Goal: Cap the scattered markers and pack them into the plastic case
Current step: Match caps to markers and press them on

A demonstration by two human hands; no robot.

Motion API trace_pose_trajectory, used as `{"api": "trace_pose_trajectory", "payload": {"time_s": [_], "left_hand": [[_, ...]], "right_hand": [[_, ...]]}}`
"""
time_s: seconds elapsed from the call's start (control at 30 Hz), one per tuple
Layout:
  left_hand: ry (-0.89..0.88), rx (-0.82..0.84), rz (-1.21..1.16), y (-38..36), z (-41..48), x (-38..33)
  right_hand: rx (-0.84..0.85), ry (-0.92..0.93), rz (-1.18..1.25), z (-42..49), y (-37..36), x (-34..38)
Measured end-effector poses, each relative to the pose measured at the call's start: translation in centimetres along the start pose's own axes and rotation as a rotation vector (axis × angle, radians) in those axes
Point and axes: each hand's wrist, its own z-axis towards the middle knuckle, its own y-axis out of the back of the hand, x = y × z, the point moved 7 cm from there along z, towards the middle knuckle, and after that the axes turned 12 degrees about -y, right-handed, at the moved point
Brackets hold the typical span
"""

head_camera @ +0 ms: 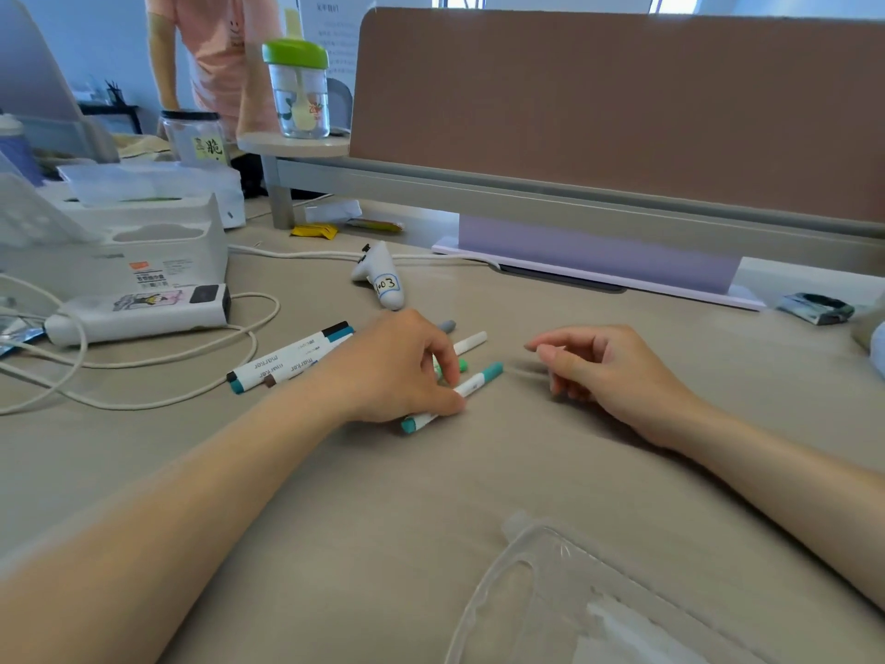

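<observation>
With left hand point(397, 371) pinches slim white teal-capped marker point(474, 383) flat on beige table point(431, 496), probably to lift it; holds right hand point(608, 371) loosely curled, empty, nearby to assist.

Bare worktop point(383, 496) mid-near = free room. Left blocked: cables point(143, 405) + power bank point(139, 313). Mid-left: markers point(292, 359). Far: controller point(383, 280), then divider point(622, 112). Near right: clear case point(574, 567).
</observation>
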Motion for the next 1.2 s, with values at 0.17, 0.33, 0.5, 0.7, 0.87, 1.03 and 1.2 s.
{"api": "trace_pose_trajectory", "payload": {"time_s": [0.17, 0.33, 0.5, 0.7, 0.87, 1.03, 1.2], "left_hand": [[-0.013, -0.016, 0.112, 0.6, 0.1, 0.8], [-0.031, -0.016, 0.153, 0.5, 0.4, 1.4], [-0.062, -0.045, 0.148, 0.7, 0.4, 1.6], [-0.12, -0.14, 0.109, 0.8, 0.4, 0.0], [-0.284, -0.193, 0.075, 0.1, 0.0, -3.0], [-0.435, -0.181, 0.055, -1.5, -0.4, -6.6], [-0.53, -0.122, 0.196, -3.5, -0.1, -10.0]], "right_hand": [[0.005, -0.027, -0.099, 0.5, -0.3, -0.4], [0.082, -0.07, -0.225, 0.6, -0.6, 0.1], [0.112, -0.096, -0.269, -1.1, 0.3, 1.2], [-0.059, -0.103, -0.426, -6.6, 6.0, 0.7], [-0.258, -0.148, -0.469, -13.3, 11.8, -0.3], [-0.433, -0.231, -0.507, -21.4, 17.1, -1.7], [-0.614, -0.397, -0.615, -29.2, 22.2, -2.0]]}}
